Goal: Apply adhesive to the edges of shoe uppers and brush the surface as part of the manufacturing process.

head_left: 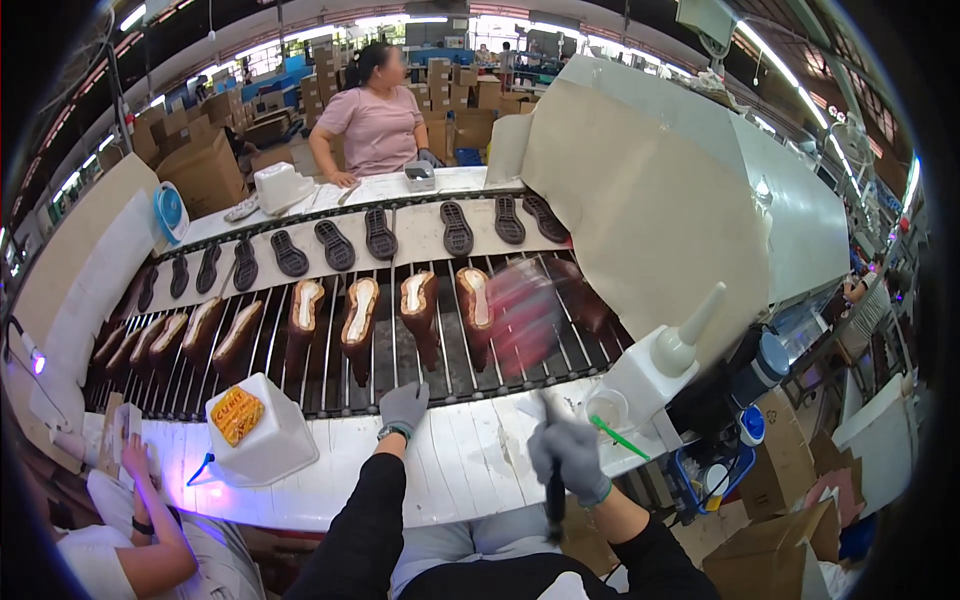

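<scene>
My left hand (404, 408), in a grey glove, rests at the table edge beside the rod conveyor (455, 385); its fingers lie loosely extended, with nothing seen in them. In front of it, upturned brown shoe uppers (360, 315) with whitish undersides sit on the rods. Also gloved in grey, my right hand (568, 458) is closed round a black-handled tool (556, 495) above the white table. Motion blurs the tool, so its kind is unclear. A smeared red and dark shape (525, 315) hangs over the rods ahead of that hand.
Dark soles (458, 230) line the conveyor's far strip. A spouted white container (672, 355) and a green-handled stick (620, 438) stand right; a white container (262, 440) with an orange packet is left. One person (375, 125) stands opposite; another's arm (150, 510) is near left.
</scene>
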{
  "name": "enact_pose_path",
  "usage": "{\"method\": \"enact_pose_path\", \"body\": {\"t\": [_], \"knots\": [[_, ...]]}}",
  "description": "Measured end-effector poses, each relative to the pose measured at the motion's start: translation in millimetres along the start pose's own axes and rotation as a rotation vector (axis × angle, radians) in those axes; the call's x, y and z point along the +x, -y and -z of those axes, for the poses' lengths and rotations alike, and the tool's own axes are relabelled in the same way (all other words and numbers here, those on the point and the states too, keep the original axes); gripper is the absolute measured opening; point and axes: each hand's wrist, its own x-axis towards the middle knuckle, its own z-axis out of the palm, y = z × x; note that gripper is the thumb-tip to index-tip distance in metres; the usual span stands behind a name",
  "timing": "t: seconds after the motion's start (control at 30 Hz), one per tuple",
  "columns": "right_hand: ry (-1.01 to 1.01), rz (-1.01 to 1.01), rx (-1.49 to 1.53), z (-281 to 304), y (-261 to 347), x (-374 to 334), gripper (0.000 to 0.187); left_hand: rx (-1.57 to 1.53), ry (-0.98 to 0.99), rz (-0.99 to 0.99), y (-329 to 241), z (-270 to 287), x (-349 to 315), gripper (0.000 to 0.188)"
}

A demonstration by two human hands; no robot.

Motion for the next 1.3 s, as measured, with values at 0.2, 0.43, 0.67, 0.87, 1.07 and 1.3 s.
{"method": "enact_pose_path", "body": {"t": [0.2,0.43,0.67,0.87,1.07,1.3], "knots": [[0.463,-0.196,-0.436,14,-69,-52,0.020,0.014,0.081,0.043,-15,-2,8,0.043],[-0.059,0.054,-0.037,7,-11,-6,0.024,-0.124,0.023,0.204,-2,0,8,0.042],[0.494,-0.328,-0.462,10,-45,-18,0.036,-0.113,0.033,0.160,-5,2,5,0.043],[-0.063,0.003,-0.002,-3,-35,-2,0.029,-0.086,0.037,0.146,-1,5,4,0.041],[0.400,-0.296,-0.446,7,-34,-12,0.038,-0.098,0.035,0.041,-6,-3,5,0.038],[0.344,0.382,-0.342,29,-52,-24,0.032,-0.062,0.073,0.054,-18,5,6,0.039]]}}
